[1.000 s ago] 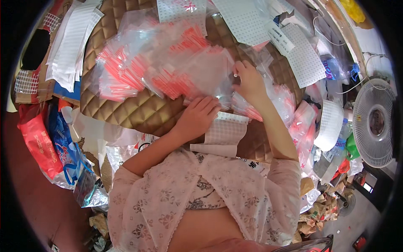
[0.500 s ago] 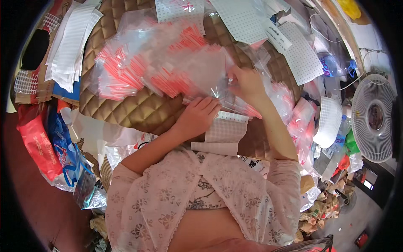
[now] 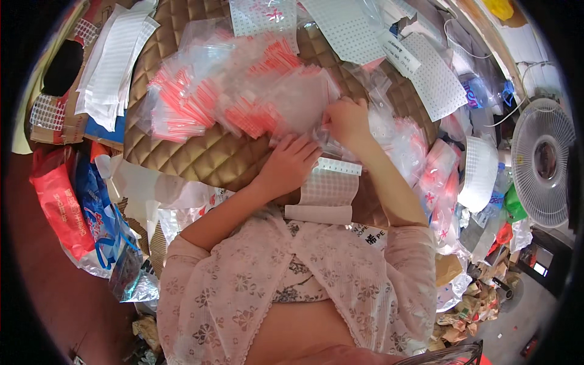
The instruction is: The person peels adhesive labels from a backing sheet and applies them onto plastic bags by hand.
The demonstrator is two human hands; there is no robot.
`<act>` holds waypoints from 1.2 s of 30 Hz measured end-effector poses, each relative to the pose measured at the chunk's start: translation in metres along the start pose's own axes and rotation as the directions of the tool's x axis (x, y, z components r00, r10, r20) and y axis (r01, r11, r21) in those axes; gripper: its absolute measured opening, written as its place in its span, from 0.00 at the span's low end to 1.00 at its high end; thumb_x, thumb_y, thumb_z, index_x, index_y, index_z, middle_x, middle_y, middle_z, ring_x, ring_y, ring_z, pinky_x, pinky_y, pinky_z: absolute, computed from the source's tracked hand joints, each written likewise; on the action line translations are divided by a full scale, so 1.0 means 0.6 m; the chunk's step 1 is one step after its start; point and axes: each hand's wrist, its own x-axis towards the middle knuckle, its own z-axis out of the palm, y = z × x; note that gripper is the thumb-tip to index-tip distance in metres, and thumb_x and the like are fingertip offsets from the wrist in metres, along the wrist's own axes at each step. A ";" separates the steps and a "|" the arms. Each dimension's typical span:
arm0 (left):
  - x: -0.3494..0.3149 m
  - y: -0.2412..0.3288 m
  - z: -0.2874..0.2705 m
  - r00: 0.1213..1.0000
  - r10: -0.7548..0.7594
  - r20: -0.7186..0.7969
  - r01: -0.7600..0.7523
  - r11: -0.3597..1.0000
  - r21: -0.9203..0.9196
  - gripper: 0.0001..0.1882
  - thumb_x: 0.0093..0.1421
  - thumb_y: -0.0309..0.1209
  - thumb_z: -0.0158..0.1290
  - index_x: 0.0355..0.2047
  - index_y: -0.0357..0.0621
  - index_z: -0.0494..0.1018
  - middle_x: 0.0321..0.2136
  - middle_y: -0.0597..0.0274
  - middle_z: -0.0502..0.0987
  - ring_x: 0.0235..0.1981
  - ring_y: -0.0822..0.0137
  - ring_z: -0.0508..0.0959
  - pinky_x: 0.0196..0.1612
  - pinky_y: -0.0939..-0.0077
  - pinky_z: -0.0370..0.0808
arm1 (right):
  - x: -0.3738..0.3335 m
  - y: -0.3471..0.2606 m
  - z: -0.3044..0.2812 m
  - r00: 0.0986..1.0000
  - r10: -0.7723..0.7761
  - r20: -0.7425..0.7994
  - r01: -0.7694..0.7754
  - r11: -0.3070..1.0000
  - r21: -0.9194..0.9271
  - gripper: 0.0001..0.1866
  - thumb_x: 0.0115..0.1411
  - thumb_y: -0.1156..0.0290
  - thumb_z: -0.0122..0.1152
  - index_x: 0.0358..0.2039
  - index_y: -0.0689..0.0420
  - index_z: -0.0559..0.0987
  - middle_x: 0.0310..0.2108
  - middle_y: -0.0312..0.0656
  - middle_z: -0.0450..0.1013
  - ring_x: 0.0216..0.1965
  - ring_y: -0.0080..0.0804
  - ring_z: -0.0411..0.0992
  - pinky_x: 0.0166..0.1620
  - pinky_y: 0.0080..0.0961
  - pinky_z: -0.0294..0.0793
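A heap of clear plastic zip bags [image 3: 255,112] with red strips spreads over the brown quilted surface [image 3: 201,161]. My left hand [image 3: 291,159] lies at its near edge, fingers stretched out over the plastic. To its right my right hand [image 3: 348,125] is closed, fingers curled in at the edge of a clear bag [image 3: 321,135]; the fingertips are partly hidden. Right below both hands is a sheet of small round stickers [image 3: 328,188], its near end folded or curled over.
Dotted sticker sheets [image 3: 340,30] lie at the far side, with a stack of white sheets [image 3: 115,61] at far left. More red-striped bags [image 3: 439,173] sit on the right, near a white fan [image 3: 543,161]. Red [image 3: 61,204] and blue bags [image 3: 100,213] hang at left.
My right hand has drawn slightly closer in, its fingers more curled. My left hand stays about where it was. The whole view has shifted slightly.
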 end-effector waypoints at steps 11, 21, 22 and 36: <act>0.001 0.041 -0.040 0.673 -0.482 0.561 0.509 -0.248 -0.824 0.11 0.60 0.32 0.49 0.32 0.35 0.74 0.22 0.70 0.72 0.27 0.79 0.69 0.34 0.83 0.65 | -0.130 -0.014 -0.091 0.980 -0.199 -0.021 0.165 0.743 0.649 0.12 0.46 0.73 0.64 0.32 0.58 0.75 0.32 0.44 0.73 0.38 0.42 0.71 0.41 0.33 0.68; -0.008 0.039 -0.011 0.650 -0.276 0.708 0.638 -0.306 -0.706 0.14 0.63 0.37 0.38 0.34 0.46 0.73 0.25 0.79 0.65 0.26 0.82 0.61 0.29 0.85 0.57 | -0.146 -0.064 -0.063 0.941 -0.186 -0.281 0.303 0.831 0.466 0.09 0.47 0.76 0.59 0.31 0.57 0.74 0.33 0.43 0.70 0.36 0.43 0.69 0.39 0.35 0.69; -0.003 0.036 -0.016 0.643 -0.252 0.723 0.650 -0.319 -0.689 0.14 0.63 0.37 0.38 0.35 0.46 0.73 0.26 0.79 0.65 0.26 0.82 0.61 0.29 0.85 0.57 | -0.142 -0.063 -0.060 0.940 -0.179 -0.291 0.300 0.842 0.449 0.09 0.46 0.76 0.59 0.30 0.57 0.74 0.32 0.42 0.70 0.36 0.42 0.69 0.39 0.35 0.69; -0.016 0.027 -0.056 0.658 -0.328 0.678 0.631 -0.251 -0.734 0.17 0.64 0.35 0.38 0.25 0.37 0.70 0.18 0.74 0.64 0.21 0.80 0.61 0.24 0.83 0.58 | -0.140 -0.068 -0.035 0.709 -0.397 -0.583 0.487 0.873 -0.003 0.13 0.40 0.70 0.60 0.31 0.55 0.78 0.31 0.31 0.73 0.31 0.28 0.69 0.34 0.27 0.65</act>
